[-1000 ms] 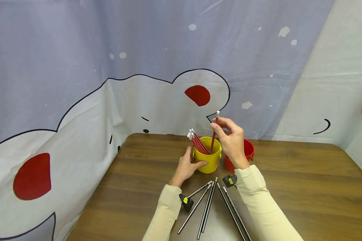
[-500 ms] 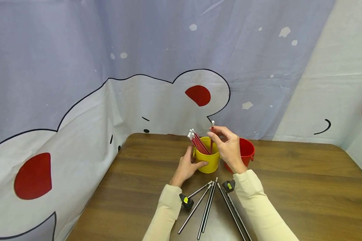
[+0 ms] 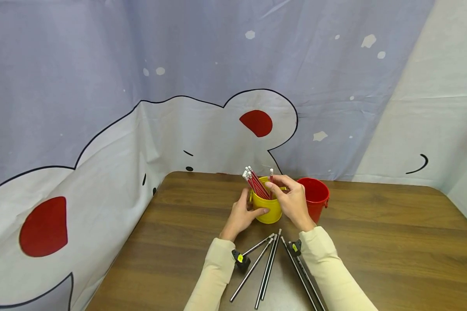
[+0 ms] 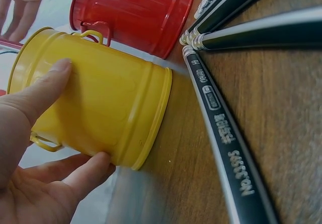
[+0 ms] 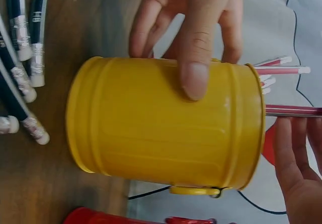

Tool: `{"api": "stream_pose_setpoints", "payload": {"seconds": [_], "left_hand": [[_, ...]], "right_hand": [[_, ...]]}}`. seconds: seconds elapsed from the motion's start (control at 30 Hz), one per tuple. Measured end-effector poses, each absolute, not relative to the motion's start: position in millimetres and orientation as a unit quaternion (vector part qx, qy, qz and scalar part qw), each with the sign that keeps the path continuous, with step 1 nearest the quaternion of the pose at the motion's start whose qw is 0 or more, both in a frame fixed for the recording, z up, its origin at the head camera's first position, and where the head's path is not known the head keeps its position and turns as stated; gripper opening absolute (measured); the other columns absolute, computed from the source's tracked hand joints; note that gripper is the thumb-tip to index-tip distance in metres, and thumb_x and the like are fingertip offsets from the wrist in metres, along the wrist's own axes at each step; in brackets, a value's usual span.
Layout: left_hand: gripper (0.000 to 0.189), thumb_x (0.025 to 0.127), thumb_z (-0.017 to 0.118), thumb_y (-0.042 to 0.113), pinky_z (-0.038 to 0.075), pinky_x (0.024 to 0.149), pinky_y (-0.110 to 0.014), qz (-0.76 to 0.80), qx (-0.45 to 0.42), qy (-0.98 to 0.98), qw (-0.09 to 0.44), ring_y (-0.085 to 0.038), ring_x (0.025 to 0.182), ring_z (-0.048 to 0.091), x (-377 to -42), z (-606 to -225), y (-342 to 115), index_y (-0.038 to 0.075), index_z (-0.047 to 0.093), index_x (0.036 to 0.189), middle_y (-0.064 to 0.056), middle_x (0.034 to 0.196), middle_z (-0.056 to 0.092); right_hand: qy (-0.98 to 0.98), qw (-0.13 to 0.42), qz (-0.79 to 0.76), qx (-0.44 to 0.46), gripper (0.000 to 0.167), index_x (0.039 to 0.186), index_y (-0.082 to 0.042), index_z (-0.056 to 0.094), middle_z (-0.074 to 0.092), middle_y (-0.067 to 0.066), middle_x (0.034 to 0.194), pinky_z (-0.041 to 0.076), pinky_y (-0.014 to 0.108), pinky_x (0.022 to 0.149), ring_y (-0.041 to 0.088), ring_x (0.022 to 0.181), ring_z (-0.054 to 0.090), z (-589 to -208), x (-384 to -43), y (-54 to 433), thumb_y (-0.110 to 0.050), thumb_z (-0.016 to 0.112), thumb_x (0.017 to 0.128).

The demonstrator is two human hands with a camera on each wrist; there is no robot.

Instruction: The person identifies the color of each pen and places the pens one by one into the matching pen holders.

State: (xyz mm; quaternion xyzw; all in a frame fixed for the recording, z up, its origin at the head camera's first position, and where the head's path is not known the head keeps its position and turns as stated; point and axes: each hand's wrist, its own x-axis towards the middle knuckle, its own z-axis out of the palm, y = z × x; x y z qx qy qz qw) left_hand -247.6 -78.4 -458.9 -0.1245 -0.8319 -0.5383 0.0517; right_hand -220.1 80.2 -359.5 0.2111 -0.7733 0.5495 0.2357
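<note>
My left hand [image 3: 239,216] holds the small yellow bucket [image 3: 270,212] from its left side, thumb across the front wall and fingers round the far side. Several red pencils [image 3: 258,183] with white erasers lean in it toward the left. Between thumb and fingers, my right hand [image 3: 293,201] pinches another red pencil [image 3: 271,177], which stands nearly upright with its lower part inside the bucket. The right wrist view shows this red pencil [image 5: 294,110] crossing the bucket's rim, fingertips against it; its lower end is hidden by the yellow wall.
A red bucket [image 3: 315,196] stands just right of the yellow one. Several black pencils [image 3: 265,270] lie spread on the wooden table [image 3: 393,242] in front, between the forearms. A printed curtain [image 3: 202,65] hangs behind the table's back edge.
My right hand has moved down and left with the pinched red pencil, which now sits lower in the yellow bucket and more upright. The left hand has stayed on the bucket.
</note>
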Motion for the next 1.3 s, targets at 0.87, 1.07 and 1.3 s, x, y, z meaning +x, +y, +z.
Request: {"api": "stream_pose_setpoints", "payload": {"seconds": [0.87,1.07,1.3], "left_hand": [[0.067,0.077,0.073,0.037,0.047,0.091,-0.040,-0.547,-0.123,-0.826,0.049,-0.026,0.109,0.056,-246.6,-459.3,-79.1,0.026,0.035,0.131,-0.006,0.128,0.053],[0.070,0.076,0.073,0.038,0.048,0.090,-0.038,-0.550,-0.124,-0.825,0.048,-0.026,0.109,0.057,-247.4,-460.9,-79.3,0.026,0.034,0.132,-0.006,0.128,0.053],[0.077,0.075,0.073,0.040,0.049,0.087,-0.037,-0.545,-0.115,-0.829,0.043,-0.028,0.107,0.058,-247.5,-461.2,-80.3,0.027,0.030,0.137,-0.009,0.129,0.052]], "right_hand": [[-0.812,0.124,0.526,0.223,0.027,0.105,-0.001,0.065,0.067,0.012,0.097,0.053,0.039,0.078,0.024,0.083,0.064,-394.8,-237.8,87.7,-0.016,0.068,0.082],[-0.806,0.162,0.525,0.220,0.031,0.105,-0.005,0.065,0.066,0.007,0.098,0.052,0.035,0.080,0.017,0.085,0.062,-396.8,-233.3,94.7,-0.025,0.069,0.082],[-0.796,0.175,0.549,0.186,0.023,0.098,-0.009,0.066,0.066,0.004,0.092,0.051,0.021,0.074,0.015,0.081,0.061,-394.4,-216.0,110.4,-0.027,0.067,0.084]]}}
